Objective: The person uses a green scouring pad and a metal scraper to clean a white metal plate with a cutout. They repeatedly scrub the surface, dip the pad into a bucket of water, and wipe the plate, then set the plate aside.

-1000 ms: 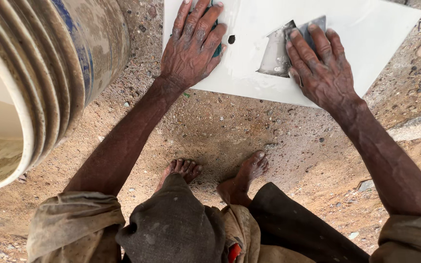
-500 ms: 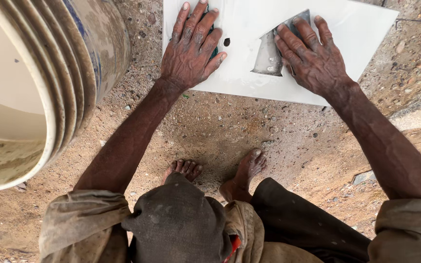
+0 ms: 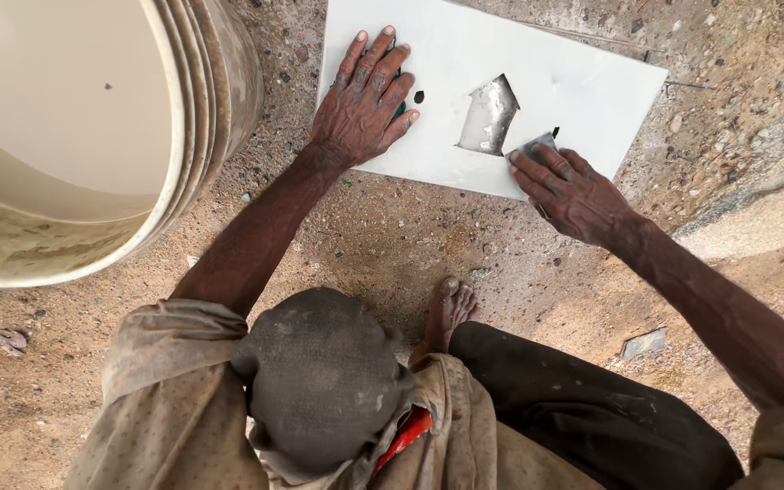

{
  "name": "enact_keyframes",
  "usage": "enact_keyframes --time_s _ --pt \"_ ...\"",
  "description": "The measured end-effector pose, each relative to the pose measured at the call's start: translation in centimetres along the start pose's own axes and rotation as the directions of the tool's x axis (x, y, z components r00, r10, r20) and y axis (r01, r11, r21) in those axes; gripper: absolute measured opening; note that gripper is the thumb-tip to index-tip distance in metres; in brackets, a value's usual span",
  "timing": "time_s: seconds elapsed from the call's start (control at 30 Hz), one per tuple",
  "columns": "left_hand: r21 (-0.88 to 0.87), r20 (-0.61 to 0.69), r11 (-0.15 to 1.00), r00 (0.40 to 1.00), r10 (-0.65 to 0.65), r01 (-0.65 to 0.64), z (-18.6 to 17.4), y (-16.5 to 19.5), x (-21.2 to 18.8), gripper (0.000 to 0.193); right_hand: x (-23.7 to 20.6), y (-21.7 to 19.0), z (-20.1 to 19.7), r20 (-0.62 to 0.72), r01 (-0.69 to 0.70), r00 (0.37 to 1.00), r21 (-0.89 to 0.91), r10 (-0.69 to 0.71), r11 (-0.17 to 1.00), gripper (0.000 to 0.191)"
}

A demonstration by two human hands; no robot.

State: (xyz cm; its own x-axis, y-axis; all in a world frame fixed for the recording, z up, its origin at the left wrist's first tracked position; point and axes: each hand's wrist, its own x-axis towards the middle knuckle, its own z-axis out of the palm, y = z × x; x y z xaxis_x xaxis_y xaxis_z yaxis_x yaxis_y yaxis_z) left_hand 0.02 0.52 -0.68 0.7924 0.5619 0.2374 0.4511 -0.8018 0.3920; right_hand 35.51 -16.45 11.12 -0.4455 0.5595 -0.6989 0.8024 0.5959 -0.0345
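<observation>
Head view, the only one I have. I note a white tile (image 3: 583, 82) lying flat on gritty, stony ground (image 3: 392, 236), in the upper middle of the frame. My left hand (image 3: 365, 104) rests on the tile's left part, palm down and fingers spread flat; it grips nothing, though a small dark green object shows under the fingers and I cannot tell what it is. Just beside those fingertips sits a small dark hole (image 3: 418, 96) in the tile. Near the tile's middle there is a house-shaped cut-out (image 3: 487, 118), grey inside.

My right hand (image 3: 573, 191) lies at the tile's near edge, just right of the cut-out. Its fingers press down on a small grey flat piece (image 3: 537, 145), which rests on the tile surface; the hand is bent over it, not curled into a fist.

To the left stands a large cream bucket (image 3: 201, 109) with a ribbed rim, lying tilted, well apart from the tile. One bare foot (image 3: 449, 313) rests on the ground below the tile. A small grey fragment (image 3: 643, 344) lies on the ground to the right.
</observation>
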Motion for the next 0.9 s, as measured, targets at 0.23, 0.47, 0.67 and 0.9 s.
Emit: enact_keyframes --time_s 0.23,0.47,0.67,0.9 --pt "-0.043 -0.075 0.999 0.997 0.020 -0.023 -4.8 1.5 2.0 0.052 -4.2 -4.1 2.3 -0.371 -0.150 0.719 0.742 0.588 0.653 0.053" --pt "-0.393 0.497 0.881 0.867 -0.038 0.264 -5.5 6.2 7.8 0.039 1.4 -6.5 10.7 0.071 0.724 0.188 0.664 0.980 -0.187 0.048" --pt "-0.668 0.730 -0.265 0.541 -0.419 0.696 -0.3 14.8 12.7 0.044 2.6 -5.6 10.8 0.201 0.886 0.205 0.377 0.958 -0.269 0.047" --pt "-0.675 0.606 -0.733 0.504 -0.615 -0.083 2.7 18.1 14.2 0.040 2.3 -5.9 9.8 0.189 0.865 0.248 0.398 0.950 -0.305 0.049"
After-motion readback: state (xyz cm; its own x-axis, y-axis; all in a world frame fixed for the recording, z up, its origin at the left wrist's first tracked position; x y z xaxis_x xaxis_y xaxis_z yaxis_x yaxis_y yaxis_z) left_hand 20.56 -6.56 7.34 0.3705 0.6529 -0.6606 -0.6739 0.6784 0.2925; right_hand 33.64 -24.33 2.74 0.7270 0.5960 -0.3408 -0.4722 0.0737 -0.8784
